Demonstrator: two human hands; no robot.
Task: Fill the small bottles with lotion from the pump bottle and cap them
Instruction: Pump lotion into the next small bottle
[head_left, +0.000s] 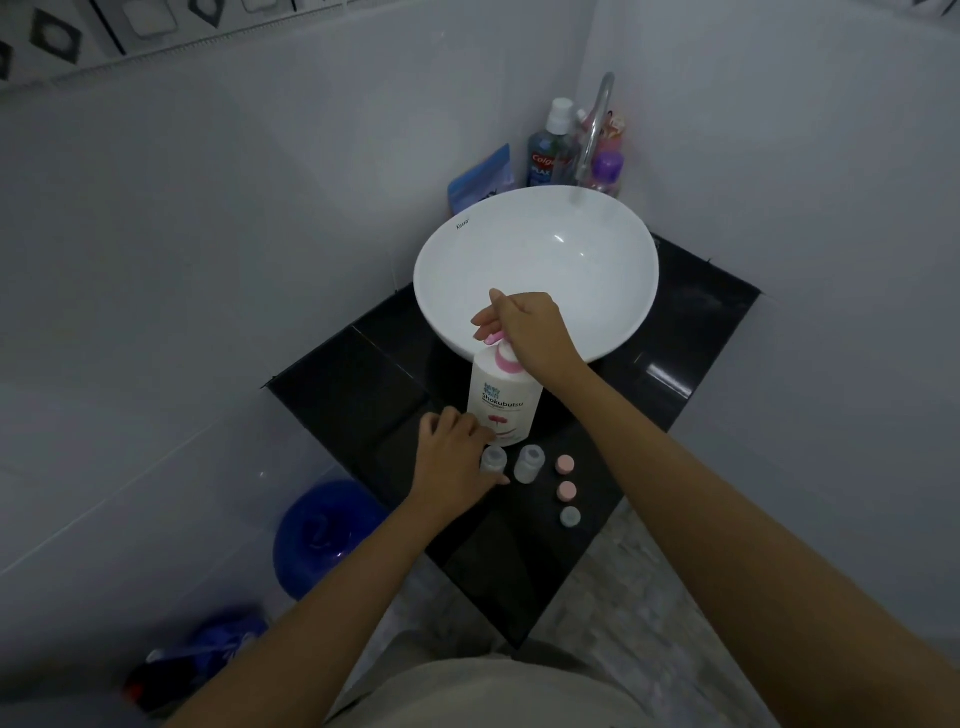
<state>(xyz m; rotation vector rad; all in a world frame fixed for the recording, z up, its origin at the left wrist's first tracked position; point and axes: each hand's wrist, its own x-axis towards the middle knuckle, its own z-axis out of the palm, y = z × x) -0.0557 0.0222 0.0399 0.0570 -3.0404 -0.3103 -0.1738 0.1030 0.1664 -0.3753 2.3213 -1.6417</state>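
A white pump bottle (501, 402) with a pink pump stands on the black counter (363, 395) in front of the sink. My right hand (524, 327) rests on the pump head, its fingers wrapped over it. My left hand (452, 457) lies at the bottle's base and holds a small clear bottle (492, 460), uncapped. A second small clear bottle (529, 463) stands uncapped just to its right. Two pink caps (564, 464) (567, 490) and a grey cap (570, 516) lie in a row on the counter to the right.
A white bowl sink (535, 270) with a chrome tap (595, 130) sits behind the pump bottle. Toiletry bottles (550, 145) and a blue pouch (480, 179) crowd the back corner. A blue bucket (322, 535) stands on the floor at the left.
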